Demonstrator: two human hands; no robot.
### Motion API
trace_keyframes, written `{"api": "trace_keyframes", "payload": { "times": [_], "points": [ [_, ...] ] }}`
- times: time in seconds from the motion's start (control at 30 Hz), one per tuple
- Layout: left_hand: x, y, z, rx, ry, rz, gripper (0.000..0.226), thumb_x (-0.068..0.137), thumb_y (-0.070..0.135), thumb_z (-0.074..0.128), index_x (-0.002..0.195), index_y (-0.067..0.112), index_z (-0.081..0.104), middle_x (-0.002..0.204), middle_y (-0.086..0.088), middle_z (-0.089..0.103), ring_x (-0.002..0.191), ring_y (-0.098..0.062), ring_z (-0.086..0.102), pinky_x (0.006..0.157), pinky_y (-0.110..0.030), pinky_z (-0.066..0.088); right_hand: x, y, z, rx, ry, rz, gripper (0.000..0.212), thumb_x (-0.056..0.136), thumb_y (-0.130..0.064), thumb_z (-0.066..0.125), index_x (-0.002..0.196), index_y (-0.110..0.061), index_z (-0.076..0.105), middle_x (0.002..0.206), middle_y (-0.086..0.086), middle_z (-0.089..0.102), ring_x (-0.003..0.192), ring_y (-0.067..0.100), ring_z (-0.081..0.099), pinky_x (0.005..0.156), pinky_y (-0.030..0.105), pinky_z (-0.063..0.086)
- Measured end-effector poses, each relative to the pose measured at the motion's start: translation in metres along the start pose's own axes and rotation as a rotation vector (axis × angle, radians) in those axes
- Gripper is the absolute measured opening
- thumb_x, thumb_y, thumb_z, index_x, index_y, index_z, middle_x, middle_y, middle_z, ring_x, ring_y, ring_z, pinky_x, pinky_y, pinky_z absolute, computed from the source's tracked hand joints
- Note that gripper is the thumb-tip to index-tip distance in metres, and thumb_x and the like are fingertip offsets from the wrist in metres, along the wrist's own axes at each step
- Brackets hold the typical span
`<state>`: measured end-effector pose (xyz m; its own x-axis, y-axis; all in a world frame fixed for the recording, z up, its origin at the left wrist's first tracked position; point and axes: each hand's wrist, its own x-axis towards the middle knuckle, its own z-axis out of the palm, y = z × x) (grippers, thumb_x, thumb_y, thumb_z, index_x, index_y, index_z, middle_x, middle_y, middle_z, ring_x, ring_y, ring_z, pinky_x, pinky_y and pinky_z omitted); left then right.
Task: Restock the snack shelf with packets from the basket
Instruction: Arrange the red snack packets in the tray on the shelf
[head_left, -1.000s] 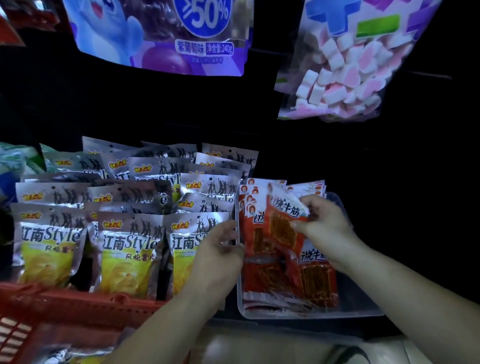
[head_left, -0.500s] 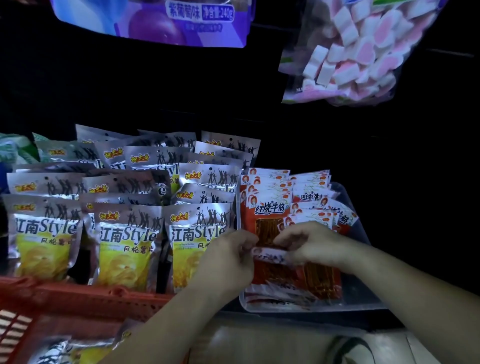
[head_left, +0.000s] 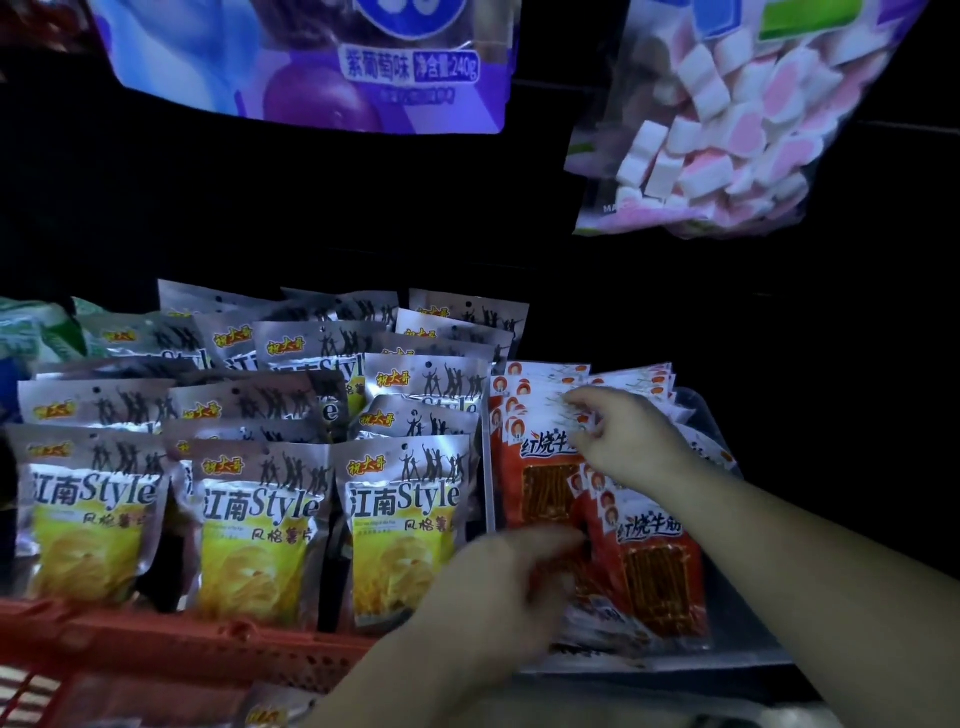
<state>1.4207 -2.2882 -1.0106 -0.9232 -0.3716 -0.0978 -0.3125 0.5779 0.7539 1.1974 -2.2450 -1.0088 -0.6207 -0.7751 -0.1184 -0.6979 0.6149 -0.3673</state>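
Note:
Red snack packets (head_left: 660, 577) stand in rows inside a clear plastic tray (head_left: 737, 657) on the shelf, right of centre. My right hand (head_left: 631, 441) reaches in from the right and pinches the white top edges of the back row between thumb and fingers. My left hand (head_left: 498, 587) is blurred by motion; its fingers touch the lower front of the red packets, holding nothing that I can make out. The red basket (head_left: 156, 642) sits at the lower left, with a silver packet (head_left: 267, 717) partly showing inside it.
Silver and yellow chip packets (head_left: 260, 525) fill the shelf to the left of the tray, several rows deep. A purple bag (head_left: 311, 67) and a marshmallow bag (head_left: 727, 130) hang above. The shelf behind and to the right is dark.
Both hands have let go of the front packet. My right hand has moved up to the tops of the back row, and my left hand has shifted right to the packets' base.

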Motion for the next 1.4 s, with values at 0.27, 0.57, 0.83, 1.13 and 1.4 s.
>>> {"api": "trace_keyframes", "payload": {
  "times": [0.27,0.57,0.83,1.13,1.4],
  "points": [
    [0.003,0.001,0.001,0.386,-0.007,-0.009,0.042,0.102,0.056,0.036,0.105,0.024,0.062,0.091,-0.004,0.070,0.089,-0.030,0.067,0.072,-0.033,0.051,0.001,-0.005,0.011,-0.207,0.015,-0.064,0.043,0.095,-0.038,0.071,0.136,-0.030,0.061,0.134,-0.005,0.053,0.126,0.022,0.051,0.098,0.039,0.047],
    [0.012,-0.014,-0.010,0.137,0.164,-0.107,0.022,0.098,0.041,0.053,0.106,0.031,0.070,0.085,0.006,0.072,0.078,-0.014,0.067,0.059,-0.026,0.049,-0.009,-0.002,0.009,-0.034,0.117,-0.165,0.008,0.096,-0.027,0.072,0.090,-0.032,0.073,0.094,-0.013,0.065,0.097,0.016,0.054,0.091,0.045,0.051],
    [0.017,-0.022,-0.007,0.024,0.217,-0.139,0.015,0.095,0.026,0.060,0.096,0.028,0.074,0.074,0.012,0.065,0.056,0.000,0.054,0.053,-0.016,0.037,-0.034,-0.002,-0.019,0.228,0.196,-0.121,0.011,0.102,-0.018,0.062,0.107,-0.023,0.071,0.097,0.000,0.070,0.067,0.001,0.061,0.063,0.019,0.049],
    [0.014,0.013,-0.037,-0.490,0.318,-0.094,0.061,0.091,0.021,0.077,0.144,0.037,0.049,0.124,0.023,0.064,0.119,0.006,0.056,0.094,-0.013,0.044,-0.077,-0.044,-0.070,0.633,0.084,-0.180,0.019,0.098,-0.008,0.067,0.088,-0.025,0.066,0.082,-0.014,0.063,0.081,-0.002,0.060,0.078,0.019,0.048],
    [-0.035,0.049,-0.062,-0.777,0.355,-0.079,0.029,0.098,0.006,0.065,0.116,0.028,0.067,0.091,0.001,0.075,0.089,-0.019,0.070,0.077,-0.029,0.058,-0.142,-0.078,-0.084,0.923,0.003,0.134,0.059,0.076,-0.049,0.084,0.128,-0.055,0.058,0.132,-0.001,0.063,0.121,0.026,0.063,0.105,0.060,0.049]
  ]
}}
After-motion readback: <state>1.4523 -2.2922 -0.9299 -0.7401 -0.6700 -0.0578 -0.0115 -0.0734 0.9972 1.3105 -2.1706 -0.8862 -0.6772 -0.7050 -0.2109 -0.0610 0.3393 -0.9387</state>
